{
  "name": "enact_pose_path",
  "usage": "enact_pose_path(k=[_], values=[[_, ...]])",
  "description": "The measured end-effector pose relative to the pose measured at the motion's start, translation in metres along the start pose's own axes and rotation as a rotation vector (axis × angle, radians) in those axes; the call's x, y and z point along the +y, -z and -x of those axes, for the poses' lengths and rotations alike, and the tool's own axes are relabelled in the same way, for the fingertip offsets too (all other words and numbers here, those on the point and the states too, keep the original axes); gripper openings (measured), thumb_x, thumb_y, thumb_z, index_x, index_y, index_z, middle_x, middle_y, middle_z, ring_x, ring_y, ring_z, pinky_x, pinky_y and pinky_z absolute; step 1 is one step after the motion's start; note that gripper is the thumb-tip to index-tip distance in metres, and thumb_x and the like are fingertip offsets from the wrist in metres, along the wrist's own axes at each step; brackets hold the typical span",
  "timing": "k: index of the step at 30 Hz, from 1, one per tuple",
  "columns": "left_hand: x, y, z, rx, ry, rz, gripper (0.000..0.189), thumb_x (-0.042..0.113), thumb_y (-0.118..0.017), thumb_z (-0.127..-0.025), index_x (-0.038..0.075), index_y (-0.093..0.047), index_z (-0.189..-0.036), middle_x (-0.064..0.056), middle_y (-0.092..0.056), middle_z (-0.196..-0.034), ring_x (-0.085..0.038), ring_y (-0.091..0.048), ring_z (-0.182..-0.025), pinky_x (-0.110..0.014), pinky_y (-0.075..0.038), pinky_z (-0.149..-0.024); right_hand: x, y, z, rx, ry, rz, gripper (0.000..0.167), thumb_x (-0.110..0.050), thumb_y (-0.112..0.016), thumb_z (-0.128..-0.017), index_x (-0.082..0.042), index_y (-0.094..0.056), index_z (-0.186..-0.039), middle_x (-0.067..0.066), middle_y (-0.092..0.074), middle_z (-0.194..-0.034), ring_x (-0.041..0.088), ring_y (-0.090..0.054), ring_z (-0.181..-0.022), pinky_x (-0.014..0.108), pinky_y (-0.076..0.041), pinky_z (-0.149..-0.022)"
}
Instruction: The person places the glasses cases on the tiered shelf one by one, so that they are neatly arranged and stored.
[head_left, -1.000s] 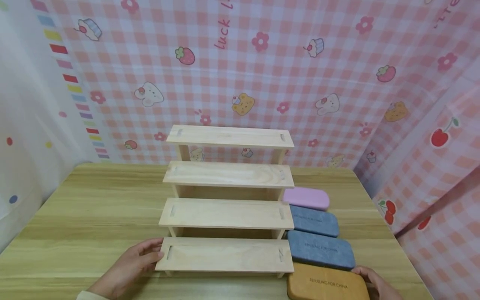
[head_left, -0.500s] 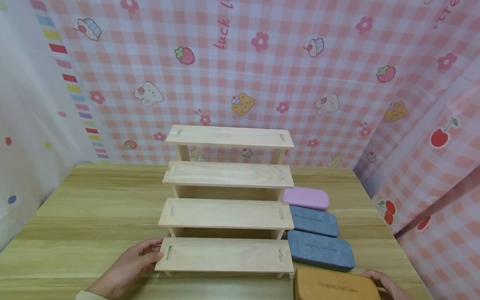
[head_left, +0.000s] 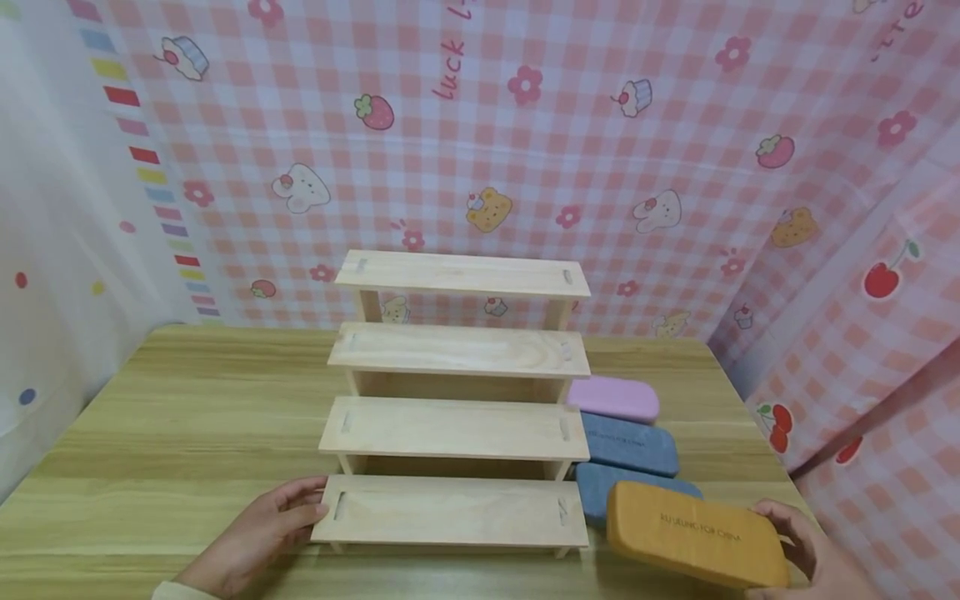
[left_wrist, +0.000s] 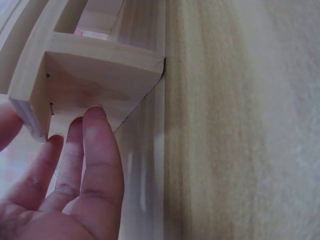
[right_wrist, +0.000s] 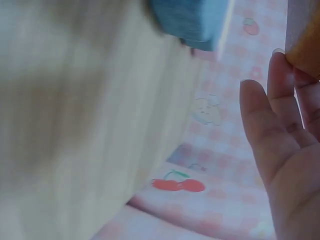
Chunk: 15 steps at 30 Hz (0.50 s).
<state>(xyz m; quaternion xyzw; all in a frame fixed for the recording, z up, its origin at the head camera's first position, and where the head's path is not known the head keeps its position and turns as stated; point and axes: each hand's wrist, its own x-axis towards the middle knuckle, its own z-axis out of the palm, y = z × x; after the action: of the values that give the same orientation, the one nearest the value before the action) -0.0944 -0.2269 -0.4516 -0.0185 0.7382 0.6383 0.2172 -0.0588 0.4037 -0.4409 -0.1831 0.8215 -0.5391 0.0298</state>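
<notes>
A pale wooden stepped rack (head_left: 450,510) stands mid-table, its tiers rising toward the back. My left hand (head_left: 258,533) pinches the left end of its lowest step. In the left wrist view the thumb (left_wrist: 7,125) lies on one side of the step board and the fingers (left_wrist: 102,155) reach to the other. My right hand (head_left: 813,550) grips an orange glasses case (head_left: 697,537) by its right end, tilted and raised over the table. That case partly covers a blue glasses case (head_left: 596,496). Only its orange corner (right_wrist: 307,52) shows in the right wrist view.
Behind lie a second blue case (head_left: 633,444) and a lilac case (head_left: 615,398), in a row along the rack's right side. A pink checked curtain (head_left: 450,150) hangs behind the wood-grain table (head_left: 187,417) and continues down the right.
The orange glasses case has first slid right and toward me, then risen off the table with the right hand, now overlapping the nearer blue case. My left hand keeps its place on the rack.
</notes>
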Motion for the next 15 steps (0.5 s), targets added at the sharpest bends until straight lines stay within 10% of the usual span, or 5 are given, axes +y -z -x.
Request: enact_pose_path(k=[15], values=[[-0.002, 0.003, -0.001, -0.031, -0.006, 0.015, 0.068, 0.017, -0.055, -0.098, -0.020, -0.019, -0.142, -0.031, -0.048, -0.133, -0.022, -0.059, -0.110, -0.036, -0.052, -0.091, -0.074, -0.017, -0.060, 0.138, 0.009, 0.215, 0.075, 0.012, -0.080, -0.065, 0.004, -0.043, -0.129, -0.011, -0.053, -0.117, -0.003, -0.050, -0.104, 0.006, -0.040, -0.085]])
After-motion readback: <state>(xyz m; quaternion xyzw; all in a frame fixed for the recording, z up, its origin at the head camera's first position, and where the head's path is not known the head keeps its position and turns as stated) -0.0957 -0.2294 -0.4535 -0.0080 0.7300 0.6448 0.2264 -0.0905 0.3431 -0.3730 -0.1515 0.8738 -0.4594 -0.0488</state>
